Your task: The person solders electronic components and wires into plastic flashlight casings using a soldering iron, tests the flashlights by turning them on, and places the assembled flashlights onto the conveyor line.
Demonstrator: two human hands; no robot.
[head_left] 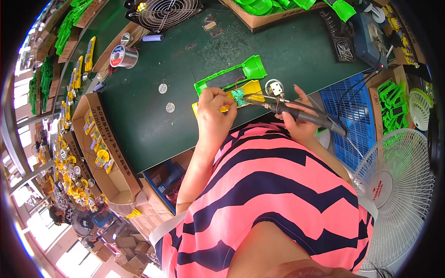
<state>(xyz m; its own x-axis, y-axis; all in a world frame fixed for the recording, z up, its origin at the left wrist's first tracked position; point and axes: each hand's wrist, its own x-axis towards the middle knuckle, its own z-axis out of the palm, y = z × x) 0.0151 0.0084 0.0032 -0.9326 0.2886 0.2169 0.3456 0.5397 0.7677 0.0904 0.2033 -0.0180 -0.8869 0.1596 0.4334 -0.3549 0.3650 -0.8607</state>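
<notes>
My right hand [300, 121] is wrapped round the dark handle of a soldering iron [311, 118], with a thin metal guide along it. The iron's tip reaches left to a small green circuit board [238, 96] in a yellow plastic housing [253, 88]. Over the left part of that housing, my left hand [214, 113] has its fingers pinched together; whatever they hold is hidden. Just beyond lies an open green plastic housing [254, 67], with red wires near its right end. A round lamp piece with a white centre [275, 87] rests right of the board.
A solder spool [124, 56], a lilac cylindrical cell [153, 38] and round discs [162, 88] lie on the green tabletop [153, 125]. Screws fill a dark tray [343, 44] at far right. Cartons [121, 184], a blue crate [340, 127] and a white fan [394, 199] flank the table.
</notes>
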